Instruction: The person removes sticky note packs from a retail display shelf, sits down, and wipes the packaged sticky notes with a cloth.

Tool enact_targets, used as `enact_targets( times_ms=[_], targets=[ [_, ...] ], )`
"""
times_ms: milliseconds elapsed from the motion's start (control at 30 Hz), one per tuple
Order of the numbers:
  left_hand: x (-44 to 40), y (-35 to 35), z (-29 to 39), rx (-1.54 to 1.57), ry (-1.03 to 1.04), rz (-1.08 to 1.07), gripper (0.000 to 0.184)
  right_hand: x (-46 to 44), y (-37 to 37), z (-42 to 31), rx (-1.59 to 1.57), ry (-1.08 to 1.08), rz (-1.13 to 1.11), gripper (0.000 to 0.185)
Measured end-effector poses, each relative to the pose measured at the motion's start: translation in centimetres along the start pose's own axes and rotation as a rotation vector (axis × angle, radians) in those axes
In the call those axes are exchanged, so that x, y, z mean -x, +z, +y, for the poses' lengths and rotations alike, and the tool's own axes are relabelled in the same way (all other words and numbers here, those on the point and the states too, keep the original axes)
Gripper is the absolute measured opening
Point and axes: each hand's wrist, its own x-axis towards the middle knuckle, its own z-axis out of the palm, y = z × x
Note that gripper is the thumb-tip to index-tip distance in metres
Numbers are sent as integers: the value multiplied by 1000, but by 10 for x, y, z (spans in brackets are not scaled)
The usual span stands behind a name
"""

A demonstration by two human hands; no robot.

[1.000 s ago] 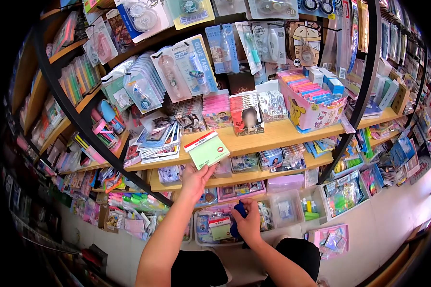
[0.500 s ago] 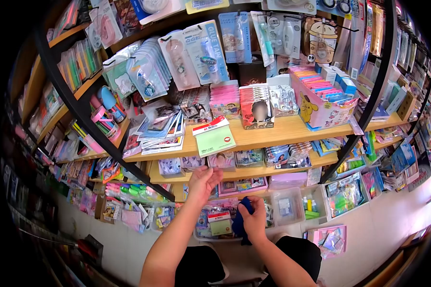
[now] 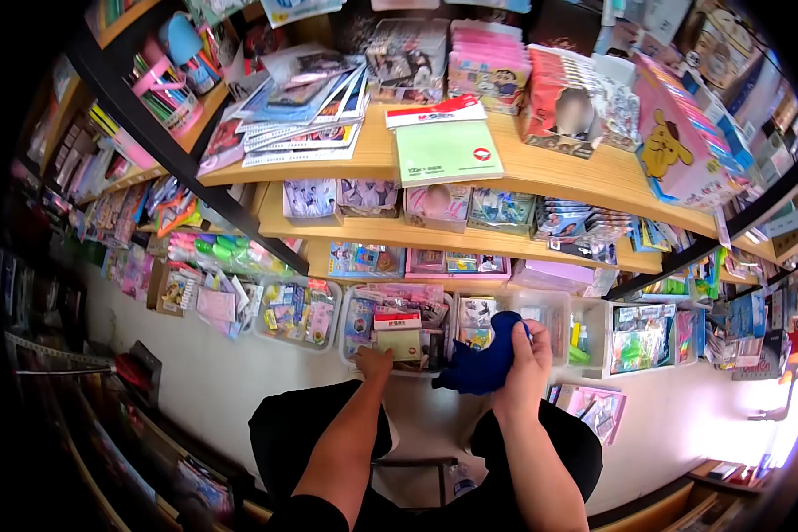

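Note:
A dark blue cloth [image 3: 483,359] hangs from my right hand [image 3: 528,359], its fingers pinched on the cloth's right end. My left hand [image 3: 374,362] is down at the front edge of a clear bin [image 3: 350,341], beside a small green packet with a red top [image 3: 398,337]; its fingertips are too small to tell what they touch. On the wooden shelf above, a larger green pad with a red and white header [image 3: 448,149] lies flat near the edge, apart from both hands.
Loose cards [image 3: 306,111] are stacked left of the pad. Pink and red packets [image 3: 488,71] and a pink box [image 3: 683,142] stand behind and to the right. Another bin [image 3: 297,310] sits left on the floor, and a pink tray [image 3: 594,410] lies at the right.
The green pad was let go on the shelf. My left hand has moved down to the bin. The blue cloth now hangs more spread out from my right hand, and the view has tilted down.

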Motion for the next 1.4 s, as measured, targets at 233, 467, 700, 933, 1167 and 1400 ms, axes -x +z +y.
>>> enact_targets(
  times_ms=[233,467,700,933,1167,1400],
  targets=[
    [10,-10,30,-161,121,-54,76,-1,10,7,49,63,-4,6],
    [1,-1,28,-147,78,-2,70,-11,11,21,120,97,19,5],
    [-15,-5,8,140,101,-145,62,-15,3,37,164,74,21,6],
    [-9,-23,36,1086,-120,-819,44,-20,-7,48,133,41,37,8],
    [49,-151,116,1357,-4,-1194,35,-15,1,38,58,-96,-48,15],
    [101,-255,112,1454,144,-1381,62,33,24,36,1289,-872,-628,50]
  ],
)
